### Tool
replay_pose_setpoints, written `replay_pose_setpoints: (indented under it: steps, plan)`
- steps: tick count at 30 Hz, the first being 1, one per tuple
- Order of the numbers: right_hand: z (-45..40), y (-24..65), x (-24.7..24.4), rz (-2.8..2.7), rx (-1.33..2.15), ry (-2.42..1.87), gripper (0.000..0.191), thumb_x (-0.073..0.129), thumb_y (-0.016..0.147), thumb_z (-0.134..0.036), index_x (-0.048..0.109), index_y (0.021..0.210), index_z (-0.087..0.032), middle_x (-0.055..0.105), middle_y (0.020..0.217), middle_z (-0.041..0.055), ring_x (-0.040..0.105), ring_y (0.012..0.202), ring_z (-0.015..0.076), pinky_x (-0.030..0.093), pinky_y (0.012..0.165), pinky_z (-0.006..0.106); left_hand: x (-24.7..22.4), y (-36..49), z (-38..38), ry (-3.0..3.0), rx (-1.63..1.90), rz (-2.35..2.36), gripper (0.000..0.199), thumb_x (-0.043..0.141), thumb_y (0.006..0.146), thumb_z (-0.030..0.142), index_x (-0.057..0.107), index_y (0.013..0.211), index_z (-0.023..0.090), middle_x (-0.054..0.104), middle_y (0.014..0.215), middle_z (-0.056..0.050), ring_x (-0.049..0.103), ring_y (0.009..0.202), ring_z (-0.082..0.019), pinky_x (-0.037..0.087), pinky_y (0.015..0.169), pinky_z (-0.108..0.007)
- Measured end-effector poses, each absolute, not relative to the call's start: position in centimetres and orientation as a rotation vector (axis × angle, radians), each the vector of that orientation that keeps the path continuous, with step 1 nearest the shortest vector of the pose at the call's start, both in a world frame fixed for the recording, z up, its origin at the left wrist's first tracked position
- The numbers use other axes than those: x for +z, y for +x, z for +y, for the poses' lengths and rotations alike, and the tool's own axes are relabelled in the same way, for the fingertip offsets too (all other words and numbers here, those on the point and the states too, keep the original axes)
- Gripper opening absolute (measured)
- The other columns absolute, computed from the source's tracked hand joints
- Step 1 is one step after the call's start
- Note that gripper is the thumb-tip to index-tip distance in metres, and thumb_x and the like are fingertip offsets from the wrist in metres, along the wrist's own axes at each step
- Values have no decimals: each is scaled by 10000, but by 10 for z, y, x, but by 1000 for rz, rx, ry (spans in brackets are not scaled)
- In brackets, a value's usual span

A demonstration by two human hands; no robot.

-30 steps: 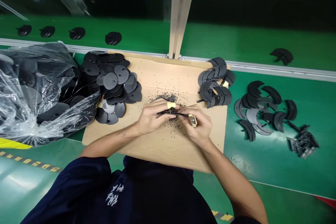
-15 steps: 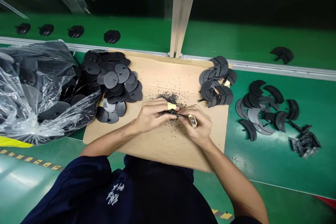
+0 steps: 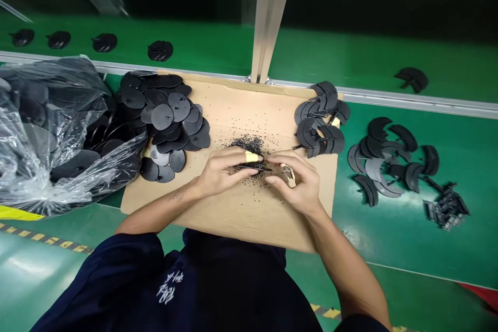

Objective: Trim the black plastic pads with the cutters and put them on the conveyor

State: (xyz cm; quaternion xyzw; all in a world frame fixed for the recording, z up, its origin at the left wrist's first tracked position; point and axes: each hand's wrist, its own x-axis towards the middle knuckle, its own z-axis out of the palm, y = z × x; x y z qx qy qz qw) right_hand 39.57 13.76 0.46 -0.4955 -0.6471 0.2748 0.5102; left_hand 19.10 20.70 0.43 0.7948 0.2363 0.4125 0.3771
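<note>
My left hand is closed on a thin black disc, which it holds almost edge-on between thumb and fingers. Yellow tape wraps one of its fingertips. Just right of the disc, my right hand is open, thumb and forefinger parted. A pale wrapping with a dark patch shows among its fingers. Beneath both hands lies a heap of tiny black pieces, scattered over a cardboard sheet. The disc's underside is hidden from me.
Black discs are piled at the left, beside a clear plastic bag of more discs. Curved black parts sit on the cardboard's right, with others on the green surface. Slim black parts lie farther right. A metal post stands behind.
My right hand's thumb and forefinger have spread and drawn back to the right, off the disc. The left hand still holds the disc, now seen flatter. The view has shifted slightly.
</note>
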Motion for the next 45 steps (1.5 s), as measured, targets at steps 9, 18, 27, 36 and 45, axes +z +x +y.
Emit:
replay_pose_setpoints:
  steps: [9, 18, 27, 36, 45]
  plan:
    - [146, 417, 3, -2080, 278, -1297, 200, 613, 917, -165, 652, 1112, -186, 739, 982, 88, 616, 831, 223, 492, 719, 375, 1, 188, 210, 2167, 1007, 538, 234, 719, 925, 240, 722, 1148, 170, 745, 898, -51, 675, 815, -140, 578, 730, -284]
    - [145, 414, -5, -2166, 229, -1372, 232, 535, 937, -167, 677, 1120, -188, 710, 895, 76, 553, 772, 214, 411, 674, 342, -5, 188, 209, 2132, 987, 512, 231, 717, 924, 228, 721, 1152, 191, 736, 913, -47, 666, 816, -144, 565, 725, -296]
    - [144, 409, -2, -2189, -31, -1427, 202, 517, 932, -82, 675, 833, -160, 634, 666, 39, 499, 622, 165, 356, 591, 306, -8, 188, 208, 2099, 1006, 495, 215, 731, 918, 244, 725, 1120, 171, 753, 919, -64, 668, 803, -141, 563, 709, -290]
    - [145, 411, -1, -2205, -18, -1596, 232, 493, 893, -58, 694, 945, -161, 679, 762, 65, 516, 718, 194, 351, 649, 322, 3, 186, 213, 2221, 923, 537, 222, 700, 940, 274, 705, 1133, 164, 725, 894, -50, 656, 808, -141, 555, 725, -286]
    - [145, 412, 1, -2098, 325, -1563, 238, 569, 922, -154, 685, 1129, -160, 738, 992, 109, 598, 900, 254, 424, 761, 378, -3, 189, 212, 2246, 1010, 691, 194, 701, 940, 267, 724, 1121, 200, 777, 971, -43, 674, 841, -147, 542, 787, -321]
